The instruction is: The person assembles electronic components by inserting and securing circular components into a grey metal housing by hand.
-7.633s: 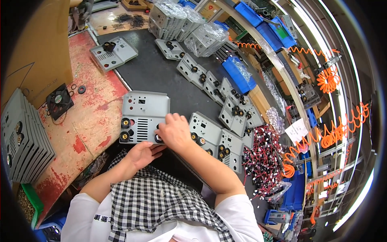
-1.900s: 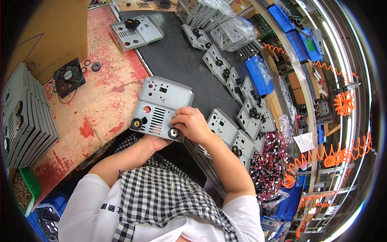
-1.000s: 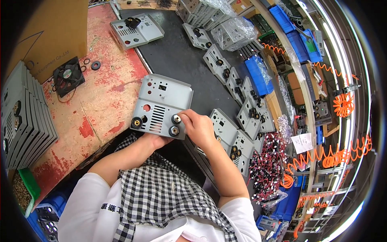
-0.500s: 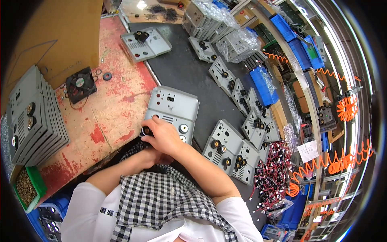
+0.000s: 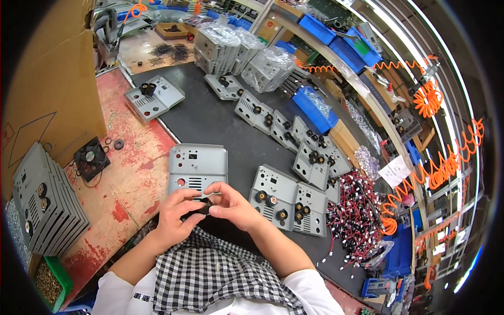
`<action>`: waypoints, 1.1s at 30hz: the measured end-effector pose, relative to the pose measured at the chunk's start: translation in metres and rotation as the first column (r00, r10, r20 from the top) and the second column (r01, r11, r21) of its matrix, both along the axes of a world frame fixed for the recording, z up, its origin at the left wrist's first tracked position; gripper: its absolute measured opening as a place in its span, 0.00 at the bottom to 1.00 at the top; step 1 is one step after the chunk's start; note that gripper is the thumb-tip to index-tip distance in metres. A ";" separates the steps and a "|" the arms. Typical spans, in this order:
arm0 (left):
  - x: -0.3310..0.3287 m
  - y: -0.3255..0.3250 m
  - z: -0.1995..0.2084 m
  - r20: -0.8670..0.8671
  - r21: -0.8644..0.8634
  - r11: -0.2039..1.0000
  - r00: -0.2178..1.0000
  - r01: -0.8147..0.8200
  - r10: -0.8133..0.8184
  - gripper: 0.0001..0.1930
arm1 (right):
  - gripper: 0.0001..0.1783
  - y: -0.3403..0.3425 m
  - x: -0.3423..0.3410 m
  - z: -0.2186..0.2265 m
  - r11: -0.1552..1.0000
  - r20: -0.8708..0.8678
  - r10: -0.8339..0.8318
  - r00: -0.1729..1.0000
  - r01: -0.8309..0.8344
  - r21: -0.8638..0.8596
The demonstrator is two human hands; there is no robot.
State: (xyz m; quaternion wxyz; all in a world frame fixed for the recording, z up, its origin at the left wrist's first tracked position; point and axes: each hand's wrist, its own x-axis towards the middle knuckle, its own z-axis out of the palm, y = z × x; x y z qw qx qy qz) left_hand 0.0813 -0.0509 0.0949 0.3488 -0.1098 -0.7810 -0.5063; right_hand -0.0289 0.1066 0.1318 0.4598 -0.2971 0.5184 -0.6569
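Note:
Both my hands are closed on a small black part (image 5: 201, 207), pinched between the fingertips and largely covered by them. My left hand (image 5: 178, 214) grips it from the left and my right hand (image 5: 231, 209) from the right. Just beyond my fingers lies a grey metal panel (image 5: 210, 165) with round holes, a square cutout and vent slots. My hands hide its near part. To the right, further grey panels (image 5: 286, 190) carry black round connectors (image 5: 282, 214) with brass-coloured centres.
At left stand a stack of grey panels (image 5: 52, 210), a black fan (image 5: 92, 159) and a green bin of small metal pieces (image 5: 48, 283). A cardboard box (image 5: 47, 79) rises behind. At right lies a heap of red-and-black wires (image 5: 354, 220); wrapped panel stacks (image 5: 270, 68) stand at the back.
My right hand has come off the panel, and my left hand has emerged from below it. Both now meet around the small black part in front of the panel. The view has shifted.

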 end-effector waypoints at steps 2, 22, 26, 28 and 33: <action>-0.005 0.008 0.001 -0.004 0.138 0.989 0.998 0.057 -0.057 0.11 | 0.14 0.008 0.003 -0.005 0.997 0.027 -0.072 0.997 0.071 0.013; -0.027 0.018 -0.023 -0.210 0.976 -0.065 0.818 0.208 -0.536 0.05 | 0.17 -0.017 0.014 0.009 0.915 -0.939 -0.328 0.101 0.283 -0.289; 0.006 0.016 0.019 0.077 0.672 0.696 0.911 0.254 -0.406 0.10 | 0.23 -0.029 0.029 0.032 0.964 -0.925 -0.264 0.272 0.064 -0.257; -0.014 0.014 -0.013 -0.059 0.935 0.285 0.883 0.213 -0.467 0.10 | 0.24 -0.035 0.008 0.022 0.961 -0.934 -0.243 0.263 0.194 -0.196; -0.020 0.005 -0.028 -0.172 0.977 -0.195 0.875 0.091 -0.453 0.05 | 0.26 -0.016 -0.028 0.005 0.920 -0.704 -0.105 0.702 0.338 0.200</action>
